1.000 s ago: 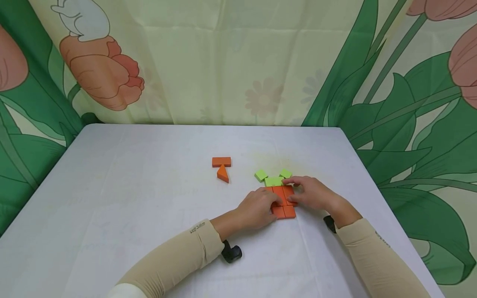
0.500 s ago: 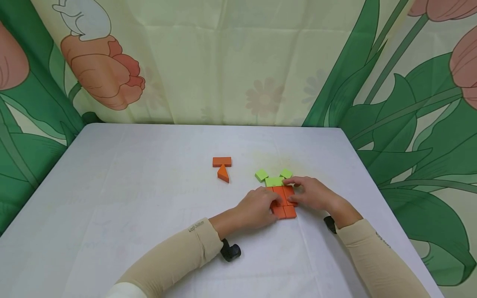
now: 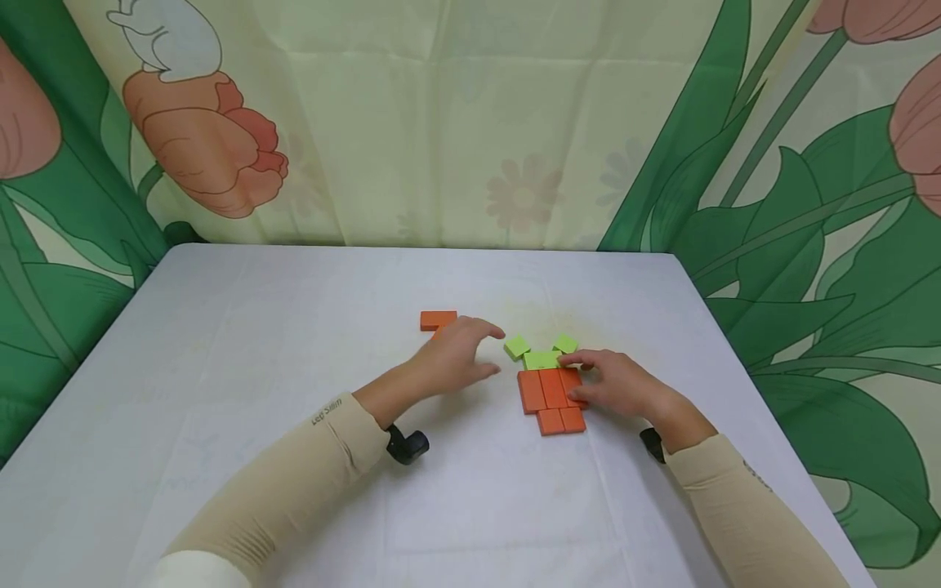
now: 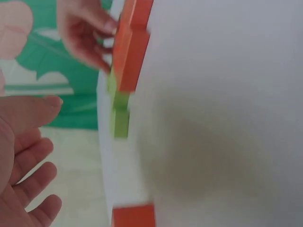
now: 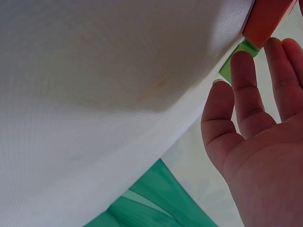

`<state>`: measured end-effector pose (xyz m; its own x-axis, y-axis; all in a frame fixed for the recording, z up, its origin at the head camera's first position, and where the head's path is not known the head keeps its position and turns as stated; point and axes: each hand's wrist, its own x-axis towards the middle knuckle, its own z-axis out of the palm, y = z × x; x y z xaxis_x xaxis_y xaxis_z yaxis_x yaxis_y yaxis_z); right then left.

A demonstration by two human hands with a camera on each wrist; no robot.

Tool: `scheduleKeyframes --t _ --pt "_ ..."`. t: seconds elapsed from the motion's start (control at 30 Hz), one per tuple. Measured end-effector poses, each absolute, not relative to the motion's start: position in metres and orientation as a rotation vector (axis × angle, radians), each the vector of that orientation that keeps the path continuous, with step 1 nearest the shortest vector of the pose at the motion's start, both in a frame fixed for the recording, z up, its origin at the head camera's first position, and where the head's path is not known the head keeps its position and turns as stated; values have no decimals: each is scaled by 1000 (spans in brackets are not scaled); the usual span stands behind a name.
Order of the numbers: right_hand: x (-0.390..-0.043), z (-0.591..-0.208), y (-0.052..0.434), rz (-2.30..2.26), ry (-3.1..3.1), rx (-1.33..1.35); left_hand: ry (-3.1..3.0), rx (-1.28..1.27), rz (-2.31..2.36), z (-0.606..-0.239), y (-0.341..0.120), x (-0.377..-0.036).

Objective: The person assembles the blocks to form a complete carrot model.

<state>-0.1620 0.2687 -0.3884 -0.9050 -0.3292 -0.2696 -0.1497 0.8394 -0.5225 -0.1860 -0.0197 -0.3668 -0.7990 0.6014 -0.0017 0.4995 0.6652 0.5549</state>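
On the white table, flat orange blocks lie side by side, with two shorter orange blocks against their near edge. A green block adjoins their far edge, flanked by two small tilted green blocks. My right hand rests at the right side of this group, fingertips at the orange and green edges. My left hand hovers left of the group, thumb and fingers spread, holding nothing. Behind it lie an orange rectangular block and an orange pointed block, mostly hidden by the hand.
The white-covered table reaches back to a patterned cloth backdrop. A black wrist camera sits on my left wrist, another on my right.
My left hand has let go of the orange blocks' left side and moved left and away, over the loose orange pieces. My right hand has stayed in place.
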Motion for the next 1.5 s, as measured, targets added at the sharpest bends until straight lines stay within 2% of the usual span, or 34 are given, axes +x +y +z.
scheduleKeyframes --t 0.2,0.5,0.73,1.13,1.37,1.5 --pt "-162 -389 269 -721 2661 -364 2725 767 844 -363 -51 -221" --pt "-162 -390 269 -730 2651 -348 2715 525 926 -383 -85 -258" --pt "-162 -389 268 -731 2642 -345 2697 480 923 -399 -90 -264" --pt "-162 -389 268 -729 2645 -331 2718 534 806 -405 -88 -271" --pt "-162 -389 268 -733 2645 -347 2750 480 856 -395 -87 -271" --pt "-162 -389 269 -721 2650 -341 2761 571 908 -380 -80 -266"
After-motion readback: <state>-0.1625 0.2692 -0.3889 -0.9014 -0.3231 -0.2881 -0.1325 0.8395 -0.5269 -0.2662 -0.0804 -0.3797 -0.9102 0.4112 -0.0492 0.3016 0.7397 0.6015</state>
